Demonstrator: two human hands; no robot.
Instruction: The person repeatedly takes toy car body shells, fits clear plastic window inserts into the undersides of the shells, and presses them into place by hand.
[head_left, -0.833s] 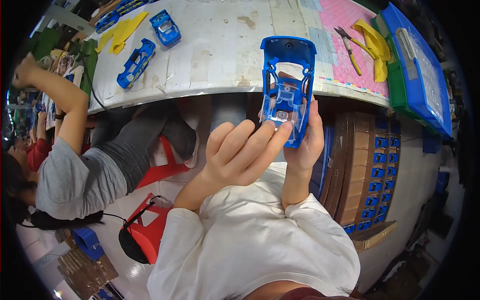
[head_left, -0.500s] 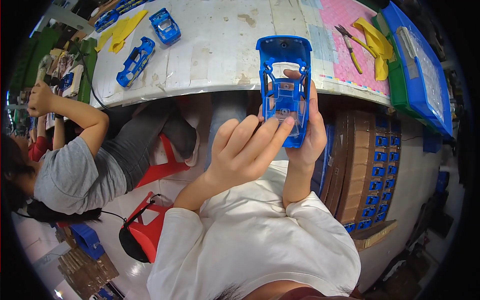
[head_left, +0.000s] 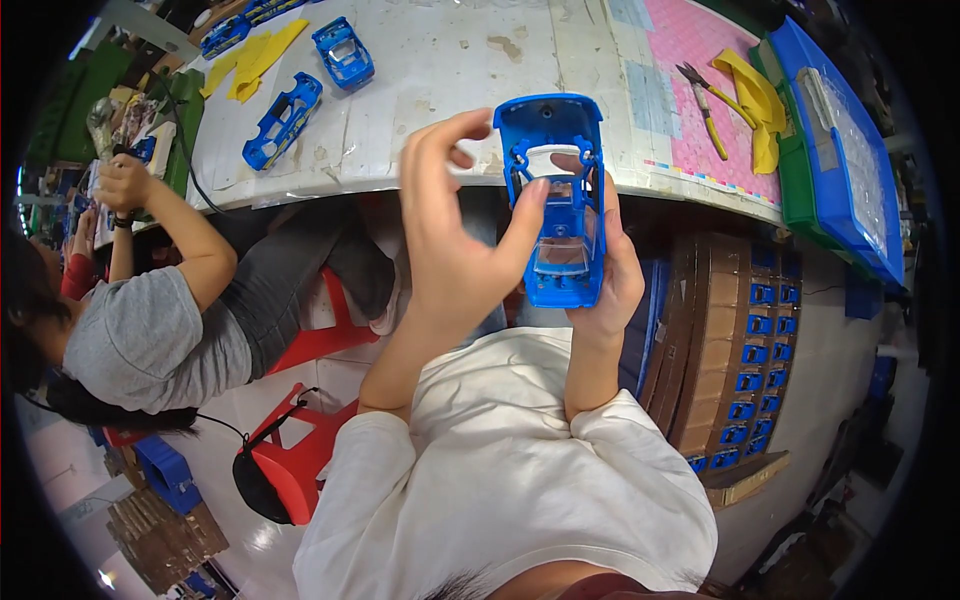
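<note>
A blue toy car body shell (head_left: 549, 110) is held upright with its hollow inside facing me. My right hand (head_left: 622, 272) grips it from the right side and behind, and a fingertip shows through its opening. A clear plastic window piece (head_left: 563, 262) sits in the lower part of the shell. My left hand (head_left: 440, 235) is open at the shell's left side, fingers curved and apart, slightly blurred. Its thumb overlaps the shell's middle; whether it presses on it I cannot tell.
On the white table (head_left: 440, 120) lie two more blue car shells (head_left: 283, 122), yellow cloths (head_left: 268, 58) and pliers (head_left: 716, 125). A blue bin (head_left: 835, 150) with clear parts stands at right. Below it, a divided carton (head_left: 725, 350) holds several blue shells. A co-worker (head_left: 160, 340) sits at left.
My left hand has drawn its fingers out of the shell's lower part and lifted to the upper left, spreading open. The shell has shifted slightly left and down in my right hand.
</note>
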